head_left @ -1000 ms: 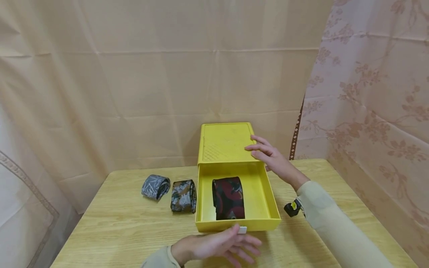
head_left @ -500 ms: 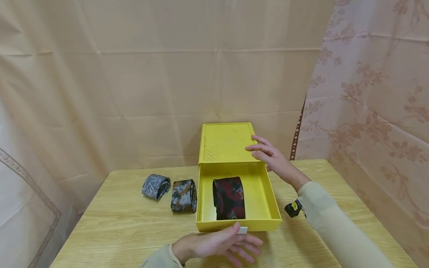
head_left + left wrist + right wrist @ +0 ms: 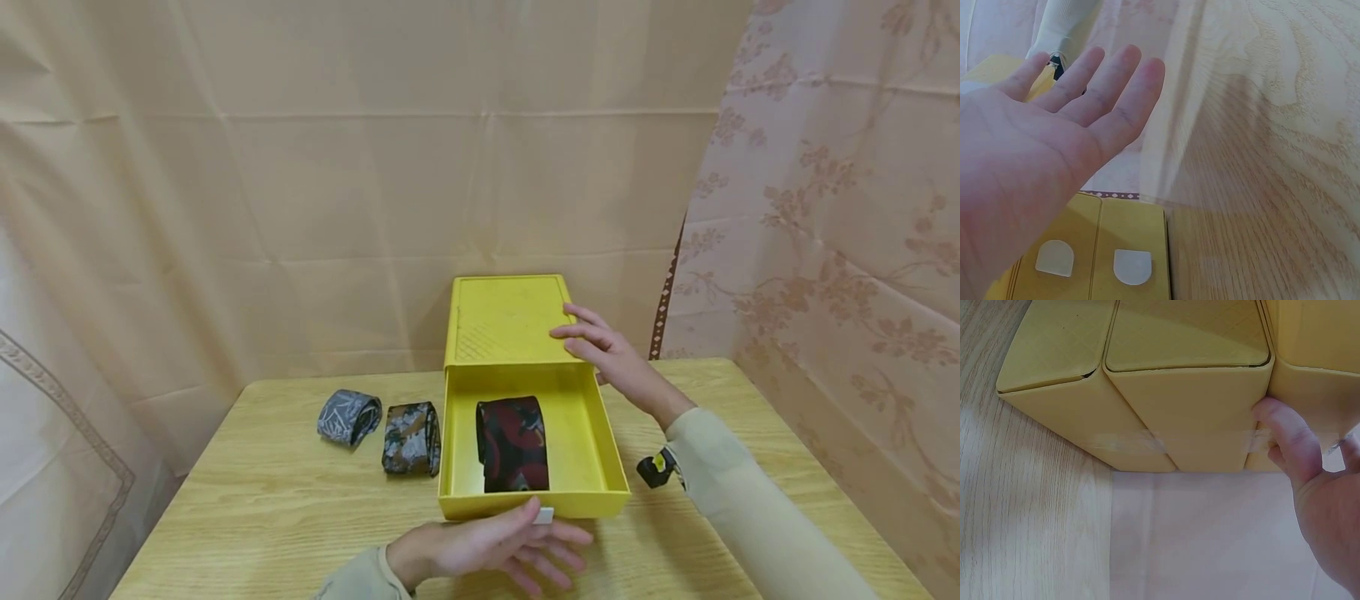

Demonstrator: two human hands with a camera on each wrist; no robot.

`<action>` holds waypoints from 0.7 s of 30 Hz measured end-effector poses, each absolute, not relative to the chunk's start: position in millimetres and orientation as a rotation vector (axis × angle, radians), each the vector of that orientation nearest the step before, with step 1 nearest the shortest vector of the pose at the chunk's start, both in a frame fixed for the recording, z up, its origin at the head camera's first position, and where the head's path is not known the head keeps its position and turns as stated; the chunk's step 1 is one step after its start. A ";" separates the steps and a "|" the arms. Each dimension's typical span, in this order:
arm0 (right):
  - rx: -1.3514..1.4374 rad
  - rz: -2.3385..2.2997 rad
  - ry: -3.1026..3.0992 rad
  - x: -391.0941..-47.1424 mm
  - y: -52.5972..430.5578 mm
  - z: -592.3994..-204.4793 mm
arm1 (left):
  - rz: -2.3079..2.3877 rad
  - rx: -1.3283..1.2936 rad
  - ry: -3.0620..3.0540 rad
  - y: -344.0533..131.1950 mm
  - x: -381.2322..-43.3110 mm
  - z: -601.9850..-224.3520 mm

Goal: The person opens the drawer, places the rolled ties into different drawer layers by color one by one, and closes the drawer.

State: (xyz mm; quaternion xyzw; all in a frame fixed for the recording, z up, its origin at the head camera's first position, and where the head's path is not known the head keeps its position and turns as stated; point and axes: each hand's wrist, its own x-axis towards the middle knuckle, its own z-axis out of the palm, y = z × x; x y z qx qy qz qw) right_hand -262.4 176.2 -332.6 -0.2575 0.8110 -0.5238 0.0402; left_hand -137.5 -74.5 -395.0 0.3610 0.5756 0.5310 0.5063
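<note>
A yellow drawer unit (image 3: 510, 317) stands at the back of the table, its top drawer (image 3: 577, 442) pulled out. Inside the drawer lies a rolled necktie (image 3: 513, 446) in dark red and black. My left hand (image 3: 495, 542) is at the drawer front, fingers straight and spread, thumb by the white tab handle (image 3: 543, 516); thumb contact is unclear. My right hand (image 3: 618, 358) rests on the unit's top right edge. In the right wrist view, a bent digit (image 3: 1285, 428) touches the unit's side (image 3: 1197, 419); the other fingers are partly hidden.
Left of the drawer, a grey patterned rolled necktie (image 3: 348, 418) and a brown-and-grey patterned one (image 3: 411, 439) lie on the wooden table (image 3: 300, 517). Lower drawers carry white tabs (image 3: 1133, 267) in the left wrist view. A beige curtain (image 3: 360, 192) hangs behind.
The fingertips of my left hand have shifted slightly to the right. The drawer, neckties and right hand stay in place.
</note>
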 end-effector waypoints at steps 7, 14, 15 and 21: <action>-0.789 -1.621 2.469 -261.8 176.4 -332.8 | 1.265 0.876 1.405 -74.1 -138.4 -395.1; -0.780 -1.611 2.481 -261.8 175.9 -331.8 | 1.270 0.897 1.393 -75.3 -139.1 -393.6; -0.779 -1.610 2.484 -261.8 175.8 -331.6 | 1.274 0.901 1.388 -75.4 -139.5 -393.2; -0.779 -1.603 2.485 -261.0 175.6 -331.1 | 1.289 0.907 1.370 -75.6 -142.5 -391.8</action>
